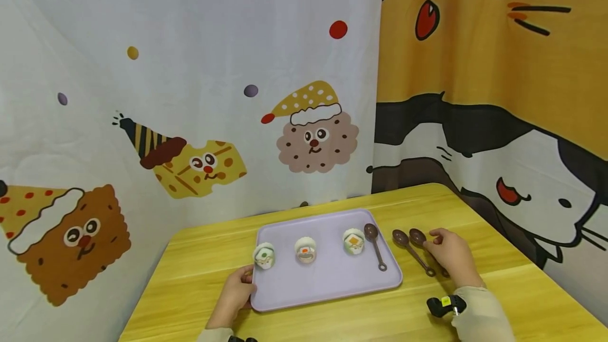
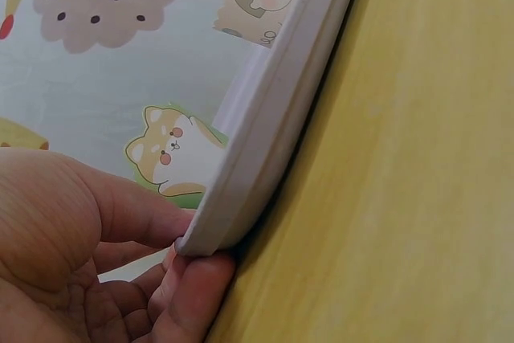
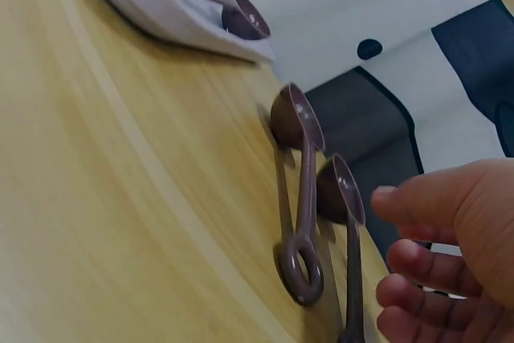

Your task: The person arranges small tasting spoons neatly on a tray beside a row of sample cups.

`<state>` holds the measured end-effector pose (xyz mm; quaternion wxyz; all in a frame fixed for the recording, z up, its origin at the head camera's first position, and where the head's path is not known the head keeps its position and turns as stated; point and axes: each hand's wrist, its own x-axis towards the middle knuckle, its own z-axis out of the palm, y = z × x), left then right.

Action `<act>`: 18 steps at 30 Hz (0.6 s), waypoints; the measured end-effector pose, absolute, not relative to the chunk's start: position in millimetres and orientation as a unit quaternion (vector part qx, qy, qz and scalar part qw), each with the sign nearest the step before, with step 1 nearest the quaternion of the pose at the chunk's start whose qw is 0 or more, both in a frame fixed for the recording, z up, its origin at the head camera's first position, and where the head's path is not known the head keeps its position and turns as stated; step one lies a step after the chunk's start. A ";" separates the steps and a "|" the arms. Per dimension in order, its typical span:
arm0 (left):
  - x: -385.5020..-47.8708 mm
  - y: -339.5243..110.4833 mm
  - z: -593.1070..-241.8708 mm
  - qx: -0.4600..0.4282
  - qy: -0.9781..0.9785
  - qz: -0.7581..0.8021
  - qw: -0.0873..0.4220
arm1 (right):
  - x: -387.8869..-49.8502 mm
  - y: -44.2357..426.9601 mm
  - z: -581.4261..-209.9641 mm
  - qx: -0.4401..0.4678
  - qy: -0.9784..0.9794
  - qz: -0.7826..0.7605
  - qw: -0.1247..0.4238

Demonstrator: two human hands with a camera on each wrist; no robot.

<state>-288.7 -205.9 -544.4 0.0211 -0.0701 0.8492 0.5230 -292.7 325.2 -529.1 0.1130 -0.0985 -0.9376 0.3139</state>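
Observation:
My left hand (image 1: 234, 293) pinches the left edge of a lilac tray (image 1: 328, 283), thumb on top and fingers beneath; the left wrist view shows this grip close up. Three small cups, the left one (image 1: 264, 256), the middle one (image 1: 305, 252) and the right one (image 1: 353, 243), stand on the tray. A brown spoon (image 1: 377, 248) lies by the tray's right edge. On the table to the right are two more brown spoons, one nearer the tray (image 3: 307, 190) and one farther right (image 3: 353, 247). Beside the farther one my right hand (image 3: 474, 255) hovers with loosely bent fingers, apart from it.
The yellow wood-grain table (image 1: 190, 257) ends at a rounded back corner. Cartoon-printed curtains (image 1: 228, 41) hang behind it and along its right side, close to the edge. Black devices are strapped on both wrists, the right one (image 1: 445, 305) fully in sight.

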 end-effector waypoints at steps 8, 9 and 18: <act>-288.6 -205.8 -543.8 -0.079 0.847 0.525 0.027 | -293.6 331.3 -529.6 -0.099 -0.938 0.328 0.044; -288.4 -205.8 -543.6 -0.079 0.847 0.525 0.027 | -293.7 331.2 -529.9 -0.097 -0.939 0.329 0.040; -288.3 -205.3 -544.1 -0.078 0.846 0.527 0.024 | -291.2 328.3 -530.8 -0.100 -0.942 0.319 0.034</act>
